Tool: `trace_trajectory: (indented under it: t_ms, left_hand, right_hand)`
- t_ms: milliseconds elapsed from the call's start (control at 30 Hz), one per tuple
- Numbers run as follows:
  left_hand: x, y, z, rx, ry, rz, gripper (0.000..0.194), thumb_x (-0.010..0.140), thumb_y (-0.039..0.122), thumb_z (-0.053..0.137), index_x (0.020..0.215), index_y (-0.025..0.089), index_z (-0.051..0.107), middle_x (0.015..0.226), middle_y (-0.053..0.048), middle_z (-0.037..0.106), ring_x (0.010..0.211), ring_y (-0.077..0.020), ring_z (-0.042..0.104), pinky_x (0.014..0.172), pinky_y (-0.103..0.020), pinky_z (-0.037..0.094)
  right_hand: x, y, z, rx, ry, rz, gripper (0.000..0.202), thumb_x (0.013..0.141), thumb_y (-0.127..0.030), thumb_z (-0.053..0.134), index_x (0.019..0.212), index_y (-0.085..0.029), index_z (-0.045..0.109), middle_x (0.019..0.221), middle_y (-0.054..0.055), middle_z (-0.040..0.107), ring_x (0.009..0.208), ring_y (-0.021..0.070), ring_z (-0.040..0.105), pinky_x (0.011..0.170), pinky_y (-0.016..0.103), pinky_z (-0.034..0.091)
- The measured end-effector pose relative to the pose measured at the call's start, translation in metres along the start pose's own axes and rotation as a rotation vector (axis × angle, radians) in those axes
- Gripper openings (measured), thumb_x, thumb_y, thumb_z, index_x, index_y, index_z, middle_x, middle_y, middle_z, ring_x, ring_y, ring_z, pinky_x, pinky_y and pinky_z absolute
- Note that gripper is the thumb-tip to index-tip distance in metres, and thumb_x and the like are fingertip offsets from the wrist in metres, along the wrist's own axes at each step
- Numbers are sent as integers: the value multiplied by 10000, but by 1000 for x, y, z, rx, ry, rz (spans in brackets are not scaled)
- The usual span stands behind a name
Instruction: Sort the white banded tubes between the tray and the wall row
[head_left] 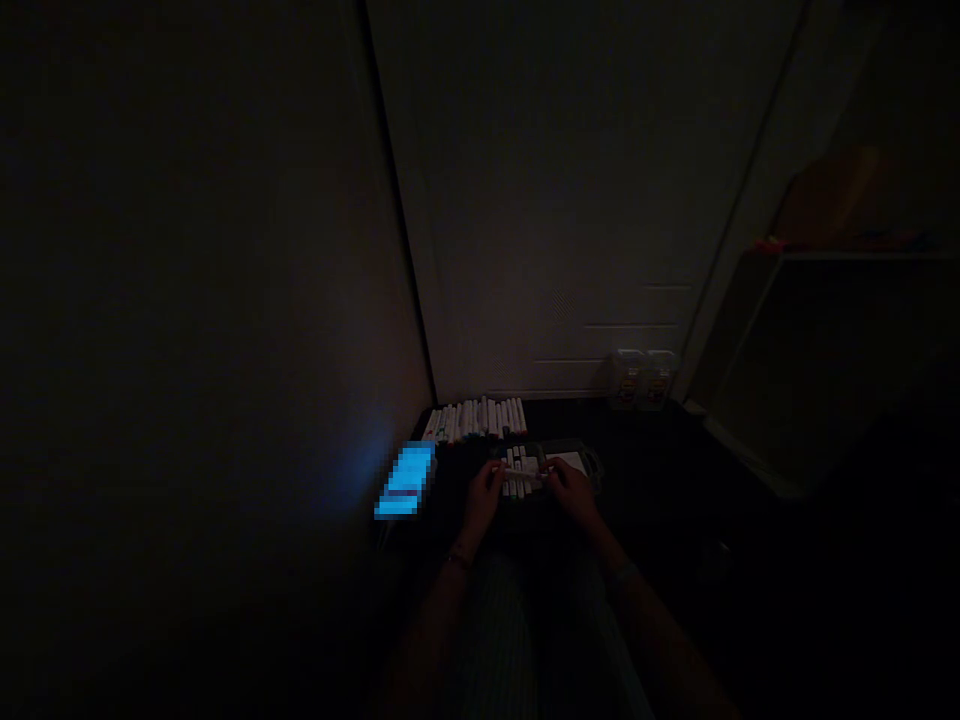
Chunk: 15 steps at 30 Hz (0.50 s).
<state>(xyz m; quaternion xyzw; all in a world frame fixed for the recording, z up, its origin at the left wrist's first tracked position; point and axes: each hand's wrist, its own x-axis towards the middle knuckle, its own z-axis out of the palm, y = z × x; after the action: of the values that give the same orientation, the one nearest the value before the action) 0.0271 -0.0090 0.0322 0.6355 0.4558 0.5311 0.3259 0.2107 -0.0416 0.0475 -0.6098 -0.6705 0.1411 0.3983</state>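
The left hand [485, 486] and right hand [568, 484] are clamped, fingertips pinched, on opposite ends of 1 pale marker [520, 473], which spans between them over other white markers [513, 489].

Very dim scene, pixelated screen [406, 482] casting blue glow on wall [300, 350], blackened lower right

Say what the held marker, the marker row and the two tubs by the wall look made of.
Held marker: probably plastic; slim, straight, pale barrel, too dim to judge gloss.
Marker row: likely hard plastic; white barrels, some with coloured ends, finish unclear.
Tubs: probably clear plastic, see-through with pale highlights at the rims; glass not ruled out.
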Motion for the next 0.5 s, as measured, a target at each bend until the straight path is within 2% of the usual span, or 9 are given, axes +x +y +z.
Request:
trace_trajectory:
  t_ms: [333, 500]
  left_hand:
    - [0, -1, -1, -15, -9, -8, 297, 773, 393, 432, 895, 164, 574, 881, -42, 619, 833, -164, 554, 744, -268, 418]
    - [1, -2, 0, -32, -25, -1, 294, 772, 393, 434, 893, 164, 575, 873, -41, 619, 834, -163, 553, 750, -267, 421]
  right_hand:
    - [1, -1, 2, -2, 22, 6, 318, 802, -423, 360, 953, -239, 571, 794, -10, 618, 673, 124, 536, 557, 192, 331]
    - [1, 0, 2, 8, 7, 3, 305, 793, -406, 373, 955, -241, 571, 801, -11, 620, 671, 122, 536, 547, 191, 326]
